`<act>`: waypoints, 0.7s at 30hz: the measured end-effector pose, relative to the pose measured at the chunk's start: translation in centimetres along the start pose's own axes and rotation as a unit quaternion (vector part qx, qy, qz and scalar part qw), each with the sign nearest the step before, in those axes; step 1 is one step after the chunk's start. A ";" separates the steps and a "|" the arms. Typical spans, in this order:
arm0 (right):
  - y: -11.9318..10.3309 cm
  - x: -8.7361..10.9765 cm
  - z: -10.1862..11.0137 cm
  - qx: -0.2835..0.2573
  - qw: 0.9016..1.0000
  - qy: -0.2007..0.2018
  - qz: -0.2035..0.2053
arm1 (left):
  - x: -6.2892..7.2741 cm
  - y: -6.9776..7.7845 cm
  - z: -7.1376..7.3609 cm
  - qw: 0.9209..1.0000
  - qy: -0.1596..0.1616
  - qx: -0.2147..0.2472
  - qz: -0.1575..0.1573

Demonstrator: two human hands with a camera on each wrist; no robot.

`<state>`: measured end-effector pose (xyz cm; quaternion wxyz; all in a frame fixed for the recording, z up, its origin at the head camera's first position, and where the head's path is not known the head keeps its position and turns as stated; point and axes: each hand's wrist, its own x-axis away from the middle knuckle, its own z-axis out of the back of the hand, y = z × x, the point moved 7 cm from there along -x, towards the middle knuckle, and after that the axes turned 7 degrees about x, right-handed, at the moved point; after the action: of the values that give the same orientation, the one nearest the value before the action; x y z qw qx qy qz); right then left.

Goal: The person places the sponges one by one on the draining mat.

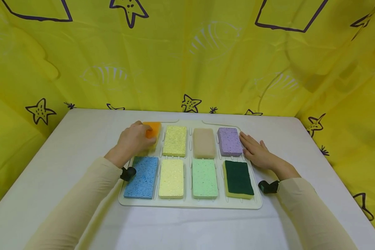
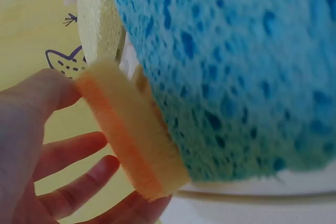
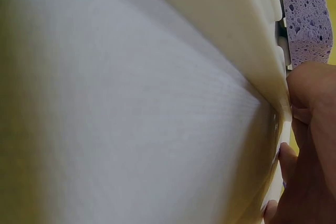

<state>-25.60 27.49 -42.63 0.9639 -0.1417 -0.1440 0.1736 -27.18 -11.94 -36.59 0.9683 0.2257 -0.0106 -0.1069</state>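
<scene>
My left hand [image 1: 134, 140] is at the back left corner of the pale tray [image 1: 187, 203], thumb and fingers round an orange sponge [image 1: 155, 129]. In the left wrist view this sponge [image 2: 131, 135] shows an orange layer and a yellowish one. A blue sponge [image 1: 142, 177] lies just in front of that hand, under the wrist. My right hand [image 1: 257, 152] rests at the tray's right edge with fairly straight fingers. Its fingertips are beside the purple sponge [image 1: 230, 141], which also shows in the right wrist view.
Also in the tray are a bright yellow sponge [image 1: 174, 140], a beige sponge [image 1: 204, 143], a pale yellow sponge [image 1: 171, 178], a mint green sponge [image 1: 204, 178] and a dark green-topped sponge [image 1: 238, 177]. The white table [image 1: 187, 229] meets a yellow patterned curtain [image 1: 162, 69] behind.
</scene>
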 end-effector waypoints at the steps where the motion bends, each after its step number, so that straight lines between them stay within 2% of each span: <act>1: 0.0 0.0 0.0 0.000 1.000 0.000 0.000 | 0.0 0.1 -0.1 1.000 -0.005 -0.004 -0.001; 8: -0.3 0.2 0.3 0.002 1.000 0.001 0.002 | 0.5 0.6 -0.6 0.999 -0.032 -0.026 -0.026; 13: -0.4 0.1 0.5 0.007 1.000 0.005 0.005 | 1.1 0.7 -0.5 0.999 -0.036 -0.005 -0.024; 18: -0.3 0.2 1.3 -0.009 0.999 0.025 0.018 | 2.0 1.4 0.6 0.999 0.015 -0.001 -0.032; 21: -0.3 0.7 2.4 -0.025 0.998 0.051 0.008 | 2.8 1.8 1.5 0.999 0.041 0.005 -0.021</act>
<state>-25.65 28.02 -40.21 0.9647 -0.1755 -0.0974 0.1706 -24.20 -11.56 -34.50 0.9643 0.2349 0.0329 -0.1178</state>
